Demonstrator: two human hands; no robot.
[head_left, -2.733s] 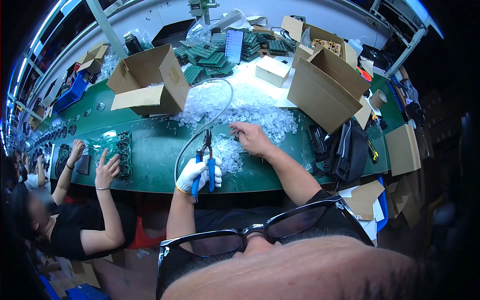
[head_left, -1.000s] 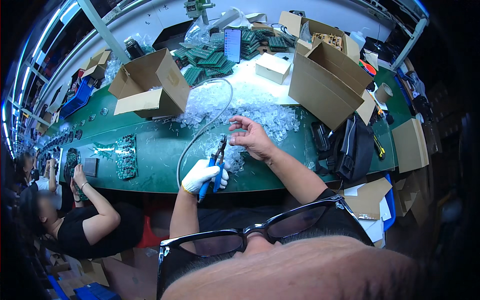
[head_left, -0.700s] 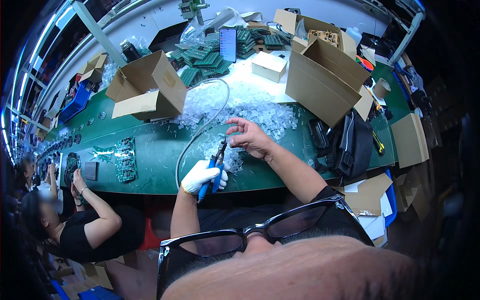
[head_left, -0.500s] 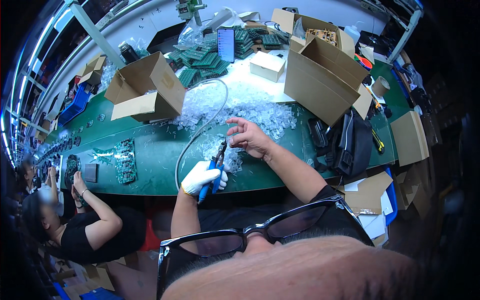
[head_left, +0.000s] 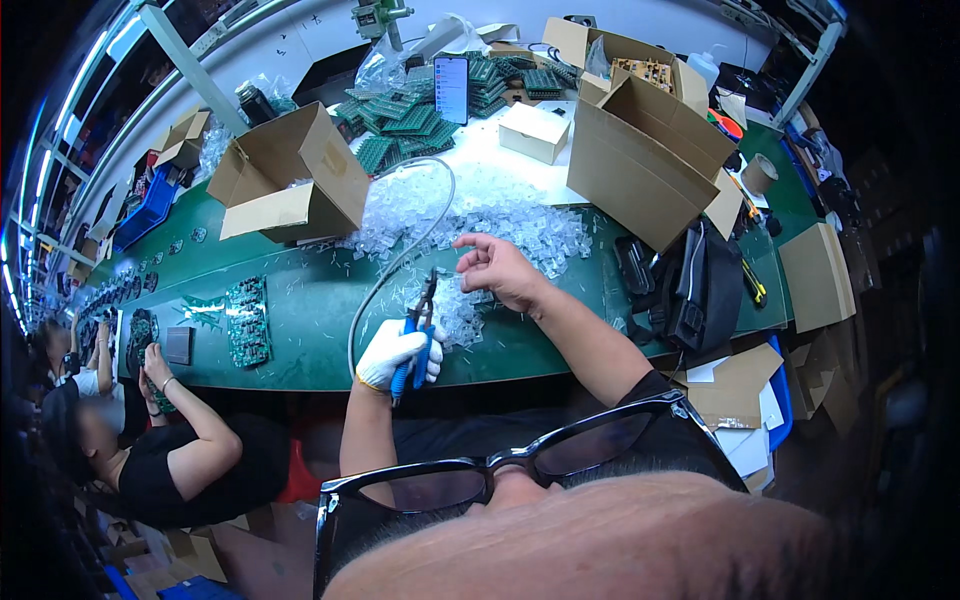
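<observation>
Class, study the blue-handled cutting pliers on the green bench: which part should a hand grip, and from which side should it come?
Grip the blue-handled cutting pliers by the two blue handles, coming from the bench's near edge, as the white-gloved left hand does. The dark metal tips point away toward the pile of clear plastic pieces, so the handles are the end facing the person.

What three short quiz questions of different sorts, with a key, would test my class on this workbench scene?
1. True or false: the left hand wears a white glove.
2. What does that hand hold: A) blue-handled cutters, B) a hammer, C) a phone?
3. Fill in: the bare right hand is above a pile of clear ___ pieces.

Key: 1 true; 2 A; 3 plastic.
</observation>
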